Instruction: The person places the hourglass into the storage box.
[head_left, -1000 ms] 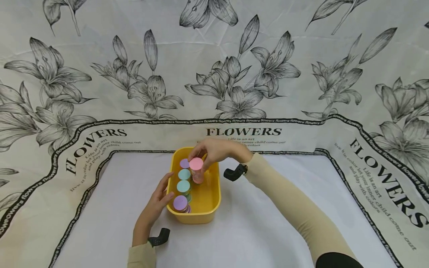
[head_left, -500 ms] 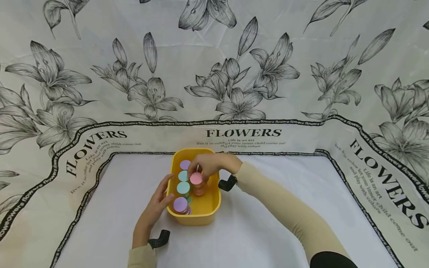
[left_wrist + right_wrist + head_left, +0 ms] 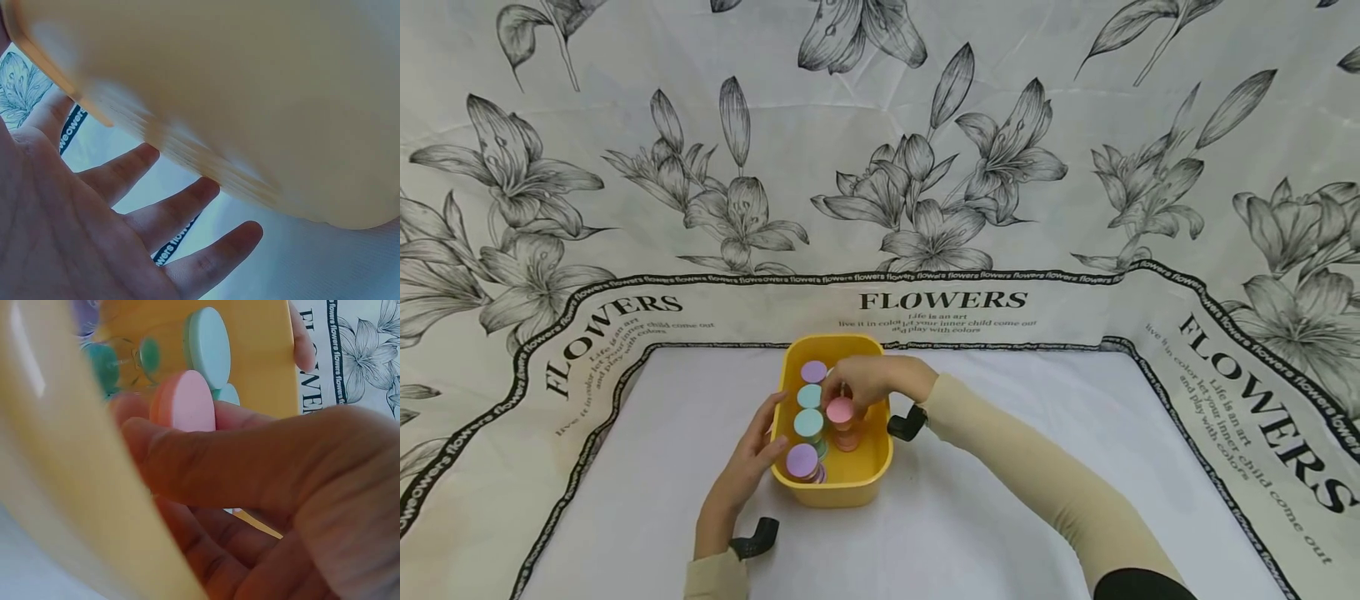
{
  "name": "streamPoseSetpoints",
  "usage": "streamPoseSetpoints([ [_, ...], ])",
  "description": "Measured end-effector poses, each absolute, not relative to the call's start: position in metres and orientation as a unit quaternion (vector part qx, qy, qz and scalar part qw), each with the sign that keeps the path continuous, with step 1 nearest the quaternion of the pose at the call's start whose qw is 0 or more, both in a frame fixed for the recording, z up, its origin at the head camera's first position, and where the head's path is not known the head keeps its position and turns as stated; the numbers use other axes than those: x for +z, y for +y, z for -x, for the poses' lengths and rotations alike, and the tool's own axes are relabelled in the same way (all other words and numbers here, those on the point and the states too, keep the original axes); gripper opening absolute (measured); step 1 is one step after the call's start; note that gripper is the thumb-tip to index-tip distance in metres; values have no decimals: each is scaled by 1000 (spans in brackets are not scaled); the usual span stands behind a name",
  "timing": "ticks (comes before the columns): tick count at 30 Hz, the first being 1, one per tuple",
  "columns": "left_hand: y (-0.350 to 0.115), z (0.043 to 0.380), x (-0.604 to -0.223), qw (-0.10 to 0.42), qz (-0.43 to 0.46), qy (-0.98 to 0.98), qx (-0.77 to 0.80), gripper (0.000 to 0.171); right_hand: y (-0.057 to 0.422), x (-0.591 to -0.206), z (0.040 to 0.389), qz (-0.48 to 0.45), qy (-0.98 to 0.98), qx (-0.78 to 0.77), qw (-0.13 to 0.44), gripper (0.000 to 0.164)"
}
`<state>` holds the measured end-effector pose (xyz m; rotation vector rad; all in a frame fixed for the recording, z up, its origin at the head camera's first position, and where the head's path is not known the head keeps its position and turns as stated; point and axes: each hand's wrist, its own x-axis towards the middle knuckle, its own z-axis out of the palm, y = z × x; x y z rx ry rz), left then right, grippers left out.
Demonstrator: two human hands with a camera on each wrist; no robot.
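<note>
My right hand [image 3: 868, 379] reaches into a yellow plastic bin [image 3: 835, 497] and pinches an upright pink sand timer [image 3: 841, 408] between thumb and fingers. The timer stands inside the bin, right of a row along the left wall. That row has a purple timer [image 3: 802, 460] in front, two mint timers [image 3: 808, 422] in the middle and another purple one [image 3: 813, 371] behind. In the right wrist view the pink cap [image 3: 190, 403] shows beside a mint cap [image 3: 211, 350]. My left hand [image 3: 144, 212] rests against the bin's left side, fingers spread and mostly straight.
A white tabletop [image 3: 985, 500] surrounds the bin. Behind it rises a cloth [image 3: 940, 183] with printed flowers and lettering. Dark wrist camera mounts [image 3: 906, 423] stick out from both wrists, the right one close to the bin's right rim.
My right hand has lowered the pink sand timer and brought it toward the front of the bin, beside the mint ones. My left hand has stayed on the bin's side.
</note>
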<state>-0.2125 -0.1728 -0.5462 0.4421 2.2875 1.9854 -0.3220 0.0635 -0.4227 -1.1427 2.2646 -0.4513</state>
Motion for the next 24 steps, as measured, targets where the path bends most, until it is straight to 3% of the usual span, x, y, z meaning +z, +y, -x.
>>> streamPoseSetpoints([
  [16, -176, 217, -550, 29, -143, 761, 632, 65, 67, -426, 323, 420, 838, -204, 283, 33],
  [20, -176, 224, -551, 40, -139, 763, 630, 76, 85, -421, 323, 414, 842, -238, 252, 34],
  [24, -181, 226, -555, 53, -134, 776, 614, 89, 114, -423, 315, 397, 858, -273, 177, 35],
])
